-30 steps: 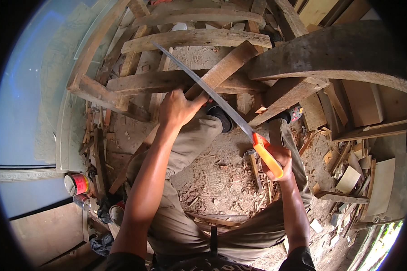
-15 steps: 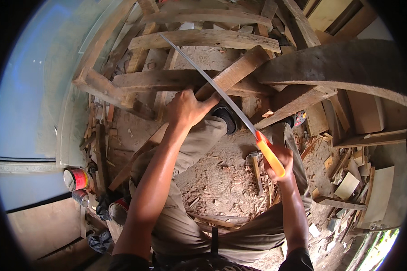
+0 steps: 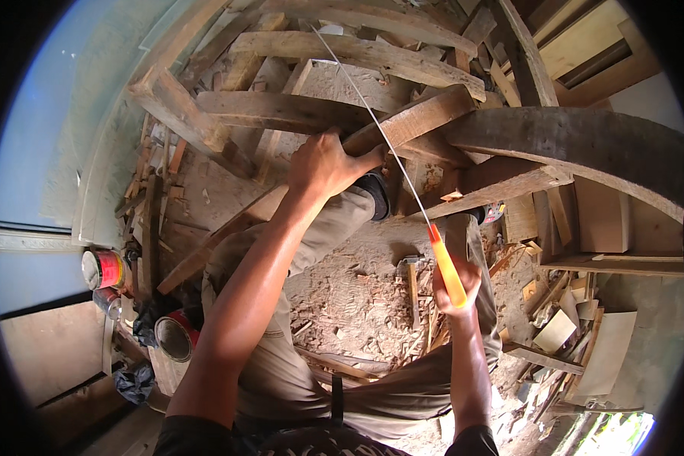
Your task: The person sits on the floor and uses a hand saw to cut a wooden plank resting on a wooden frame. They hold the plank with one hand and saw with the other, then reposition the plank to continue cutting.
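Observation:
My right hand [image 3: 457, 283] is closed round the orange handle [image 3: 448, 275] of a hand saw. The saw's long thin blade [image 3: 368, 112] runs up and to the left, seen nearly edge-on, and crosses a short wooden beam [image 3: 422, 118]. Whether its teeth are sunk in the wood cannot be made out. My left hand [image 3: 325, 166] grips the near end of that beam, left of the blade, with the thumb stretched toward the saw. Beneath the beam lies a dark curved crosspiece [image 3: 281, 112] of a timber frame. My left foot shows just below this hand.
A hammer [image 3: 412, 292] lies on the dusty floor between my legs. Paint cans [image 3: 176, 336] stand at the left. A thick curved timber [image 3: 562, 140] extends rightward. Wood scraps [image 3: 555, 330] litter the right, and a pale blue panel [image 3: 34, 152] lines the left.
The saw has swung steeper and its blade turned from showing its flat side to nearly edge-on. My left hand keeps its grip on the beam. The whole view has turned slightly.

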A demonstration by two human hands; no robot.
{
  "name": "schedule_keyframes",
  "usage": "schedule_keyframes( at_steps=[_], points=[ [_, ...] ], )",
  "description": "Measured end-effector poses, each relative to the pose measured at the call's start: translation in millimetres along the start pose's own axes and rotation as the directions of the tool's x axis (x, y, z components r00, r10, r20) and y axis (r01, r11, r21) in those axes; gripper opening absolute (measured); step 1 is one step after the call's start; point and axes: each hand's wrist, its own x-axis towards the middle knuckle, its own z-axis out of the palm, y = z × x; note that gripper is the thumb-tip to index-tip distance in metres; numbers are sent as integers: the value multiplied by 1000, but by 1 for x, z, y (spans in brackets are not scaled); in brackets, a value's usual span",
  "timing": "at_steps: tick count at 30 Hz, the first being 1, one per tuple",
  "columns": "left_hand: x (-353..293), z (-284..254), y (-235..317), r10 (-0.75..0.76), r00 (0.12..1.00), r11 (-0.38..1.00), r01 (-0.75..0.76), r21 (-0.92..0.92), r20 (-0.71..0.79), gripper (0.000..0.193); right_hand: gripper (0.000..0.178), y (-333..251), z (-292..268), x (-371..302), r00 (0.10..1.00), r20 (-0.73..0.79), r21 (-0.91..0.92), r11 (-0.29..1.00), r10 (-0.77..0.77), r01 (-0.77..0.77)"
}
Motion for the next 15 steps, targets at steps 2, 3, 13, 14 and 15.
schedule_keyframes(
  at_steps=[2,3,13,14,15],
  points=[
    [-1,1,-1,4,1000,1000,-4,-23,-14,87,7,8,-9,-35,999,-25,-56,998,28,-29],
    [-1,3,-2,1,1000,999,-2,-33,-25,87,18,8,-13,-49,999,-19,-129,991,42,-44],
    [2,10,-6,34,997,999,-34,1,-63,90,11,17,3,-3,997,-33,17,998,67,-67],
    [1,11,-5,41,996,999,-41,4,-81,90,11,16,3,-6,999,-45,-39,999,20,-22],
    [3,15,-8,59,991,998,-58,12,-122,90,12,15,2,-12,998,-49,-92,995,-33,28]
  ],
)
